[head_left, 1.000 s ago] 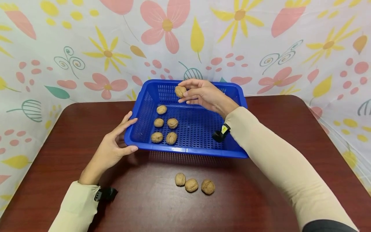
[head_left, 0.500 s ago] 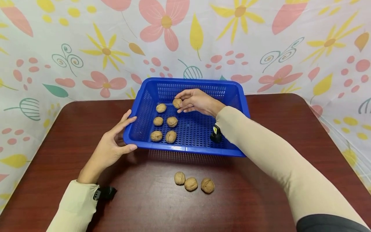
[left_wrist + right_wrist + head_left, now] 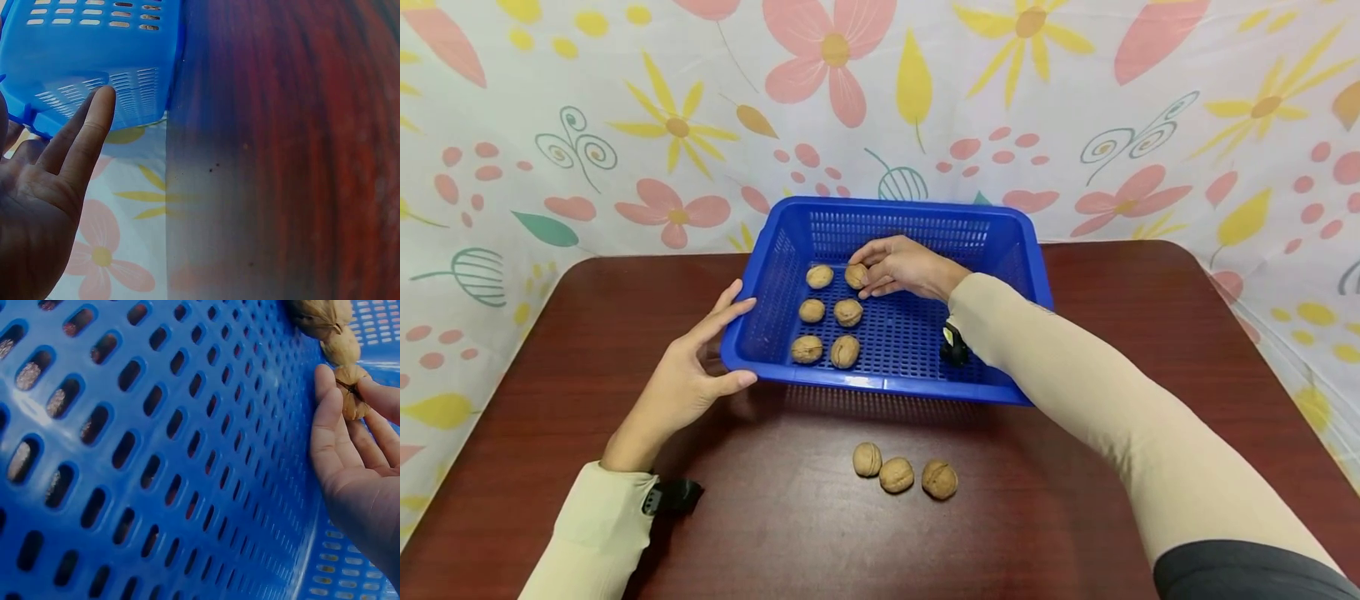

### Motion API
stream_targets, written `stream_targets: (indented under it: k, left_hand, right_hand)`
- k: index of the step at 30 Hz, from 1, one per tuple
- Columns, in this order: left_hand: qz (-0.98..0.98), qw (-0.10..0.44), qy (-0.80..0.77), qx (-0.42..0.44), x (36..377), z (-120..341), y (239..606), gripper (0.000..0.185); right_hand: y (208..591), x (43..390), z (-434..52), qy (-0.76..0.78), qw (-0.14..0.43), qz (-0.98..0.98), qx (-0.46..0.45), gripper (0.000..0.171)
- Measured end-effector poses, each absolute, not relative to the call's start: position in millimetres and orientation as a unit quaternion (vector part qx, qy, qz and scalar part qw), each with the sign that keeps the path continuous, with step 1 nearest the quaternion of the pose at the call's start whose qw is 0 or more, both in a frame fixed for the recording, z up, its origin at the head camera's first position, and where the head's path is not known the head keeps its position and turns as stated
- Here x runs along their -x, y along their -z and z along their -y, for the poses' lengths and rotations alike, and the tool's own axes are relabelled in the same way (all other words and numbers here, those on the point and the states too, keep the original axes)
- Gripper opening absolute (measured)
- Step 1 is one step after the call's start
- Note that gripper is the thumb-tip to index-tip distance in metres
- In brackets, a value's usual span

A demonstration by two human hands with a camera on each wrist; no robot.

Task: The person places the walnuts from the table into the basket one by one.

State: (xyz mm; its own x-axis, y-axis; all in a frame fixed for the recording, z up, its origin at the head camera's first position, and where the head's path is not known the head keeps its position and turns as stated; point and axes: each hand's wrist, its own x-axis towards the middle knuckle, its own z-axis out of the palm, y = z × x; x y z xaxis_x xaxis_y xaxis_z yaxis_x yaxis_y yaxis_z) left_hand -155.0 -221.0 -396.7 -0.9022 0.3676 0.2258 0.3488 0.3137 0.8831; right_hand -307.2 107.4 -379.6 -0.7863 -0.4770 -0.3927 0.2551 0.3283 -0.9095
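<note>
Tan walnut [image 3: 854, 276] in fingers [image 3: 326, 434] inside blue basket [image 3: 883, 384]; five more walnuts [image 3: 847, 312] there, three [image 3: 897, 475] outside.

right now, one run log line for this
right hand: pinching walnut inside blue basket | left hand: touching basket's left end | in basket: five other walnuts | on table: three walnuts

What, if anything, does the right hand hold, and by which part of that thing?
The right hand pinches a walnut by opposite sides, between thumb and fingers.
</note>
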Motion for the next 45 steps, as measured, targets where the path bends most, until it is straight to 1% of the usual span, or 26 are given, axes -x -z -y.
stream_targets:
  k: [4, 12, 21, 26, 29, 31, 34, 38, 42, 45]
  left_hand:
    - [-0.811, 0.008, -0.542, -0.22, 155.3, 220.3, 395.8, 0.079]
    - [-0.811, 0.005, -0.54, -0.223, 155.4, 220.3, 396.4, 0.079]
    - [-0.815, 0.007, -0.536, -0.22, 155.5, 220.1, 395.9, 0.079]
    - [-0.819, 0.005, -0.531, -0.217, 154.8, 220.9, 395.3, 0.079]
    - [-0.816, 0.005, -0.534, -0.221, 154.7, 220.3, 396.0, 0.079]
    - [-0.812, 0.008, -0.539, -0.225, 154.7, 219.8, 397.0, 0.079]
    - [-0.805, 0.012, -0.546, -0.23, 155.1, 219.2, 398.6, 0.079]
    - [-0.804, 0.01, -0.548, -0.23, 155.5, 219.1, 399.6, 0.079]
    - [-0.805, 0.009, -0.548, -0.227, 155.7, 219.7, 399.1, 0.079]
    - [-0.806, 0.009, -0.549, -0.224, 155.6, 220.4, 398.7, 0.079]
  right_hand:
    - [380.7, 307.6, -106.0, 0.564, 0.318, -0.758, 0.076, 0.043]
    - [382.8, 309.0, -103.2, 0.545, 0.301, -0.778, 0.082, 0.041]
    - [378.4, 307.8, -103.1, 0.534, 0.292, -0.789, 0.085, 0.045]
    - [361.9, 308.5, -106.7, 0.534, 0.301, -0.789, 0.049, 0.051]
    - [346.0, 306.9, -112.6, 0.545, 0.294, -0.785, 0.026, 0.053]
    - [335.1, 303.9, -117.3, 0.554, 0.288, -0.781, 0.026, 0.052]
    - [320.0, 295.5, -124.2, 0.564, 0.284, -0.774, 0.045, 0.05]
    - [301.8, 275.1, -132.2, 0.56, 0.278, -0.775, 0.088, 0.044]
    - [286.6, 248.3, -142.5, 0.554, 0.253, -0.784, 0.121, 0.037]
    - [275.6, 225.9, -152.1, 0.552, 0.229, -0.79, 0.136, 0.036]
